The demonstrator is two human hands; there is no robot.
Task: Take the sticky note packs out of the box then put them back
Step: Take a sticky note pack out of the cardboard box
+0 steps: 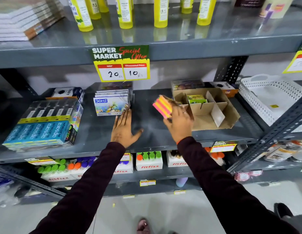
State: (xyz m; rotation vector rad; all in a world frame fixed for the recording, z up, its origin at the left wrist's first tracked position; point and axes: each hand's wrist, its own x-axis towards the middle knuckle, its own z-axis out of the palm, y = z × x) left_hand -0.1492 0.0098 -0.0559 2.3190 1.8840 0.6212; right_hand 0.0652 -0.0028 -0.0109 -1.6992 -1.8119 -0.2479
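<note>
1. Head view: right hand [178, 121] clasping a sticky note pack [163, 106], tilted, long axis slanting up-left to down-right.
2. Left hand [124, 128] flat and released on the shelf [147, 98], holding nothing.
3. Cardboard box [212, 112] just right of the gripping hand, nearer that arm; more packs [196, 99] visible in a far compartment.

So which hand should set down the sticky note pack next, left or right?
Right. The right hand already grips the sticky note pack beside the cardboard box. The left hand is open and empty over the bare shelf, farther from the box.
</note>
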